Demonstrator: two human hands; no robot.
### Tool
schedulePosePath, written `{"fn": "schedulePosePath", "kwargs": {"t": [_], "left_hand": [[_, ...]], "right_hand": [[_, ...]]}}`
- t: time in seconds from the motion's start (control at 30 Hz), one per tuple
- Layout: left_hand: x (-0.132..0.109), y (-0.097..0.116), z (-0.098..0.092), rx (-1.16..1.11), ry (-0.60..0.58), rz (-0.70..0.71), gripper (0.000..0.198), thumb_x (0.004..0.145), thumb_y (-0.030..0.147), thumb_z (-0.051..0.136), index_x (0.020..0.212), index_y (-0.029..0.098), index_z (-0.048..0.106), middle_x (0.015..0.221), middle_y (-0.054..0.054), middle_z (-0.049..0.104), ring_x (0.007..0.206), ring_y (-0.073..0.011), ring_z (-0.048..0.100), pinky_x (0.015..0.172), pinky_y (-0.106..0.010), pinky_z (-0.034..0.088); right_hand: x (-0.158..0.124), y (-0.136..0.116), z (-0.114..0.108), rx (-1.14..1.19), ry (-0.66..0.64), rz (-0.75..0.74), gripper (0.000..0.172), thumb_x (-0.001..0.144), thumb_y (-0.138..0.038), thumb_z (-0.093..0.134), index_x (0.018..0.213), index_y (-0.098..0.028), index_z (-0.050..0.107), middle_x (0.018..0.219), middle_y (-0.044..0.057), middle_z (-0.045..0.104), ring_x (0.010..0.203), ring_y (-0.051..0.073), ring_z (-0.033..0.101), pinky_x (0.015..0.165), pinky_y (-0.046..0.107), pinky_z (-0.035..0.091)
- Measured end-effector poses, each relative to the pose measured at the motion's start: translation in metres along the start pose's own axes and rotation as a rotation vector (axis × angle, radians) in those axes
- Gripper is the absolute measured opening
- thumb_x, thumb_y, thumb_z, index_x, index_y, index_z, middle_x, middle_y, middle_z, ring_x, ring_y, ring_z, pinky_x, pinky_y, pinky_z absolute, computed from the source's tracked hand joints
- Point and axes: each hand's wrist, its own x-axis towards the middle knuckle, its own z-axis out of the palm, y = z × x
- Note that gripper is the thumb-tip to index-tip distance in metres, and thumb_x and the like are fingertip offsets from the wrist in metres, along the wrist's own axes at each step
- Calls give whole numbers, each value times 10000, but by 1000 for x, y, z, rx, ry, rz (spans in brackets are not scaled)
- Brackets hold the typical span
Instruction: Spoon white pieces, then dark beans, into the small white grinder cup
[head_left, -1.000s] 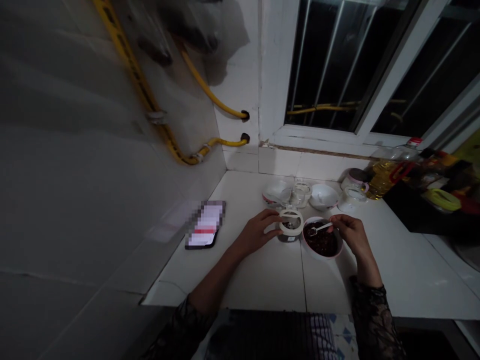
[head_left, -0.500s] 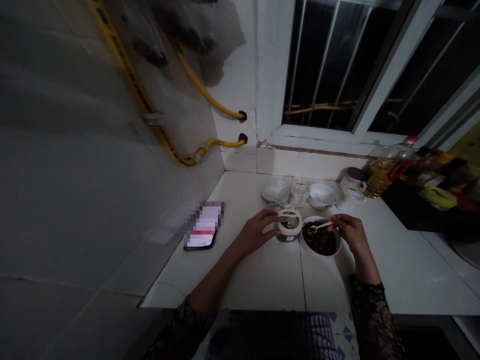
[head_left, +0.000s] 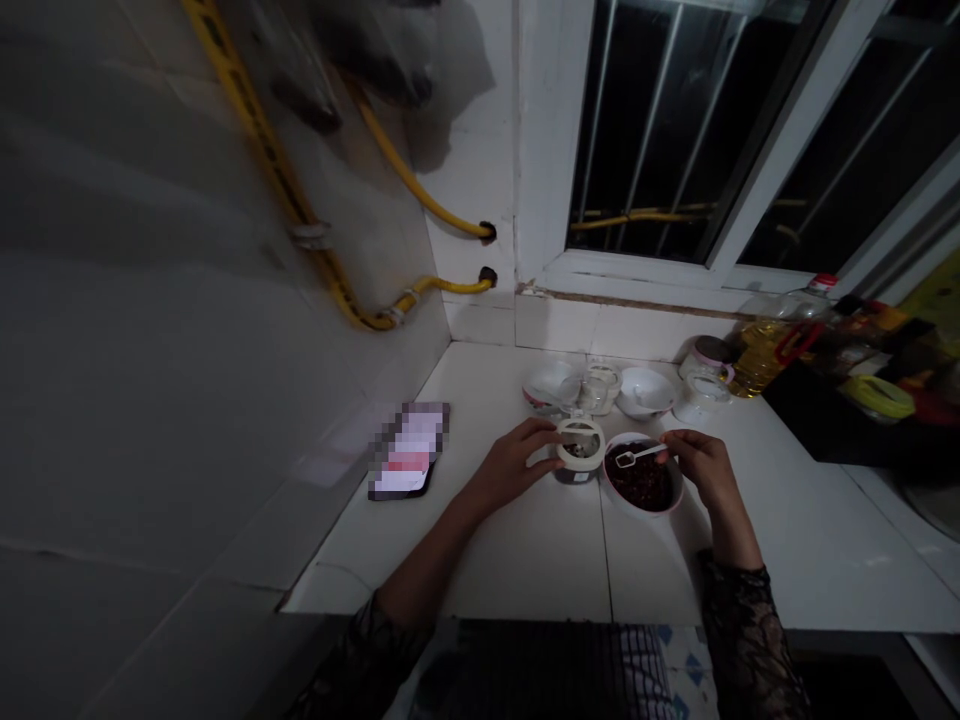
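My left hand (head_left: 519,462) grips a small seasoning jar (head_left: 576,474) from its left side, thumb and fingers on its pale rim. The jar stands on the counter with its lid raised, and something whitish shows inside. Between the fingertips of my right hand (head_left: 702,462) is the handle of a small white spoon (head_left: 637,456). The spoon's head hangs over a bowl (head_left: 643,506) of dark reddish-brown, crumbly food, just right of the jar. Whether anything lies in the spoon is too small to tell.
Behind the jar stand two white bowls, the left bowl (head_left: 541,392) and right bowl (head_left: 646,392), with clear jars (head_left: 598,390) between. A phone (head_left: 409,450) lies left. An oil bottle (head_left: 759,350) and a dark rack (head_left: 810,420) occupy the right; a yellow pipe (head_left: 330,270) runs along the wall.
The hands, jar and bowl stay nearly where they were. The spoon's head looks slightly turned over the bowl, and the dark spot in it no longer shows.
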Motion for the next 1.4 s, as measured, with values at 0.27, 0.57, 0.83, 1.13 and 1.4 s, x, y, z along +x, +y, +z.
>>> {"fn": "schedulePosePath", "kwargs": {"t": [0.27, 0.57, 0.83, 1.13, 1.4], "left_hand": [[0, 1, -1, -3, 0, -11, 239, 923, 393, 591, 1091, 230, 642, 1136, -79, 624, 1059, -195, 640, 915, -346, 544], [0, 0, 0, 8, 6, 10, 255, 923, 394, 591, 1100, 218, 641, 1135, -83, 619, 1056, -198, 639, 902, -342, 548], [0, -2, 2, 5, -13, -22, 272, 918, 415, 594, 1106, 224, 643, 1158, -92, 614, 1081, -203, 633, 925, -348, 538], [-1, -2, 1, -1, -17, 1, 278, 927, 409, 581, 1129, 225, 634, 1169, -91, 604, 1092, -201, 628, 941, -353, 528], [-1, -1, 0, 10, -12, -1, 279, 925, 401, 586, 1126, 216, 641, 1161, -97, 612, 1078, -210, 633, 912, -343, 539]], "right_hand": [[1, 2, 0, -22, 26, -51, 304, 559, -455, 724, 624, -160, 687, 479, 35, 641, 371, 79, 325, 392, 243, 209], [2, 0, -1, 160, 23, -28, 354, 509, -453, 778, 670, -152, 683, 490, 31, 642, 355, 46, 249, 373, 229, 127], [-3, -10, 23, 241, 66, -178, 393, 601, -511, 777, 740, -159, 670, 542, 10, 659, 338, 48, 299, 340, 208, 194], [-23, -7, 47, -389, -118, -926, 222, 910, -346, 520, 863, -221, 696, 777, 56, 753, 690, 190, 695, 683, 300, 537], [-8, 0, 3, -206, 81, -541, 283, 860, -466, 570, 808, -201, 655, 600, 0, 651, 590, 171, 606, 636, 291, 486]]}}
